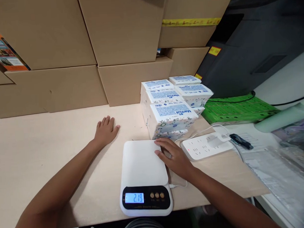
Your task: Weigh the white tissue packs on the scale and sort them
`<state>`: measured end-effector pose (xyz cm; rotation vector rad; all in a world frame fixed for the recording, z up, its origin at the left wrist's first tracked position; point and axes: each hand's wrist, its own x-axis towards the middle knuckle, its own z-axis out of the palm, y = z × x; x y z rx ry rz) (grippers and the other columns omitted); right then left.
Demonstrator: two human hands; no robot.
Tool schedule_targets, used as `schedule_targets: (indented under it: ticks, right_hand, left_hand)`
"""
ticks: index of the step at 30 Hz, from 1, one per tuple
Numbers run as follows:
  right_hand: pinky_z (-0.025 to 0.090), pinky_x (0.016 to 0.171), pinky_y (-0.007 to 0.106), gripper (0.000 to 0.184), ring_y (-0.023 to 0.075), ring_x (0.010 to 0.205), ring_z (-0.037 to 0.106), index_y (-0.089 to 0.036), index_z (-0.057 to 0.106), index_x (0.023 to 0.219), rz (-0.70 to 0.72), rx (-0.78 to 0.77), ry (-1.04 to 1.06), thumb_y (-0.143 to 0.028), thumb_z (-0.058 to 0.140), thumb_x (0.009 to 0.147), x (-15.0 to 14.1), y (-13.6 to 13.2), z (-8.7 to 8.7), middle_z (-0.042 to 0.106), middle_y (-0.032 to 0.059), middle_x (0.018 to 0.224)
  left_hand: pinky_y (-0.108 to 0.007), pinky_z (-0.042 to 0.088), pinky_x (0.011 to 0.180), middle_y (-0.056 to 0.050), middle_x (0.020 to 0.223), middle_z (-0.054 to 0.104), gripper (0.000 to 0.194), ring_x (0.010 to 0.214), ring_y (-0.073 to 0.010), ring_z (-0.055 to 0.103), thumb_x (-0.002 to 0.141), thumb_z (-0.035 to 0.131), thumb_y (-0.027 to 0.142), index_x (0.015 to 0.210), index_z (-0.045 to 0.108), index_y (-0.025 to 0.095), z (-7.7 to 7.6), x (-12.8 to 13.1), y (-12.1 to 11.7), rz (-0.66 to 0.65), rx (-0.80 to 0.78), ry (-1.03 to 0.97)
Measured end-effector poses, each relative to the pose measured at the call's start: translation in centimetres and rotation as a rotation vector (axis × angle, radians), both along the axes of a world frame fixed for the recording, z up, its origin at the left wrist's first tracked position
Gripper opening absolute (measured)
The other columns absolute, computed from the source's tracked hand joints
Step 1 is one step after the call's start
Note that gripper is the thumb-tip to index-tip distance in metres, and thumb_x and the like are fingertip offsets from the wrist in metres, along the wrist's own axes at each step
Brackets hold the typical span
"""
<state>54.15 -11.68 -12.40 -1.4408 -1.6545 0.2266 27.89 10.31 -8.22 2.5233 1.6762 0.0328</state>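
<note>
A white digital scale (pixel 142 164) sits at the table's front edge, its lit display (pixel 134 197) reading about 2.19. My right hand (pixel 175 157) rests at the scale's upper right edge, fingers extended over the plate and holding nothing. Flat on the tabletop to the left of the scale lies my left hand (pixel 105 132), fingers stretched out and touching only the table. Just behind the scale stand stacked white tissue packs (pixel 173 114) with blue print and a floral pattern.
Cardboard boxes (pixel 123 31) form a wall along the back of the table (pixel 25 160). On the right are a white power strip (pixel 197 147) with a plugged-in charger, a white cable (pixel 187 183) running into the scale, a green plastic crate (pixel 232 108), and clear plastic wrapping (pixel 283 175).
</note>
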Motion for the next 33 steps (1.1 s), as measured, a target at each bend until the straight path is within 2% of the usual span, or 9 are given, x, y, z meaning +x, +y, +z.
schedule_targets:
  ticks: [4,10,17,21,26,29,33]
  right_hand:
    - [0.062,0.116,0.052,0.032,0.0313,0.134,0.075,-0.028,0.076,0.132,-0.008,-0.117,0.065,-0.041,0.064,0.105,-0.1,-0.2,0.1,0.077,0.0114,0.142]
    - [0.057,0.122,0.06,0.047,0.0357,0.14,0.071,-0.028,0.071,0.142,-0.033,-0.295,0.15,-0.049,0.068,0.1,-0.3,-0.4,1.0,0.074,0.0127,0.149]
    - [0.052,0.126,0.062,0.053,0.0354,0.143,0.068,-0.027,0.07,0.142,-0.005,-0.383,0.299,-0.053,0.071,0.096,-0.5,-0.4,1.0,0.071,0.0125,0.154]
    - [0.052,0.127,0.059,0.052,0.0332,0.143,0.069,-0.029,0.072,0.14,0.022,-0.413,0.373,-0.053,0.076,0.094,-0.6,-0.4,1.0,0.072,0.0099,0.154]
    - [0.054,0.126,0.059,0.053,0.0327,0.142,0.07,-0.03,0.071,0.141,0.05,-0.43,0.358,-0.052,0.078,0.094,-0.5,-0.6,1.1,0.071,0.0093,0.155]
    - [0.056,0.123,0.06,0.048,0.0326,0.141,0.071,-0.03,0.072,0.139,0.069,-0.4,0.32,-0.048,0.078,0.095,-0.4,-0.7,1.1,0.072,0.0097,0.154]
    - [0.06,0.12,0.056,0.038,0.031,0.139,0.072,-0.029,0.073,0.131,0.098,-0.321,0.251,-0.044,0.077,0.096,-0.3,-0.8,1.1,0.074,0.0102,0.147]
  left_hand:
    - [-0.055,0.021,0.14,-0.02,0.186,0.028,0.073,0.174,-0.0367,0.024,0.112,0.031,0.05,0.171,0.042,0.009,-0.2,-0.1,0.1,-0.003,0.011,0.003]
    - [-0.056,0.022,0.14,-0.019,0.185,0.029,0.072,0.174,-0.0363,0.025,0.111,0.031,0.05,0.17,0.043,0.011,-0.1,0.0,0.0,-0.004,0.009,0.003]
    - [-0.057,0.025,0.139,-0.019,0.184,0.032,0.071,0.173,-0.0371,0.028,0.111,0.032,0.05,0.168,0.045,0.011,-0.2,0.0,0.1,-0.015,0.033,0.0]
    - [-0.057,0.024,0.139,-0.02,0.185,0.03,0.073,0.173,-0.0374,0.026,0.111,0.03,0.051,0.169,0.043,0.01,-0.3,0.0,0.1,-0.013,0.026,0.002]
    - [-0.058,0.022,0.139,-0.021,0.185,0.03,0.073,0.173,-0.0382,0.026,0.111,0.028,0.052,0.168,0.044,0.009,-0.3,0.0,0.1,-0.021,0.023,-0.007]
    - [-0.058,0.021,0.14,-0.02,0.185,0.03,0.075,0.174,-0.0379,0.025,0.11,0.028,0.053,0.169,0.043,0.009,-0.5,-0.1,0.2,-0.02,0.02,-0.017]
    - [-0.06,0.022,0.139,-0.02,0.185,0.03,0.075,0.174,-0.0384,0.025,0.11,0.029,0.054,0.169,0.043,0.009,-0.7,-0.2,0.4,-0.025,0.024,-0.029]
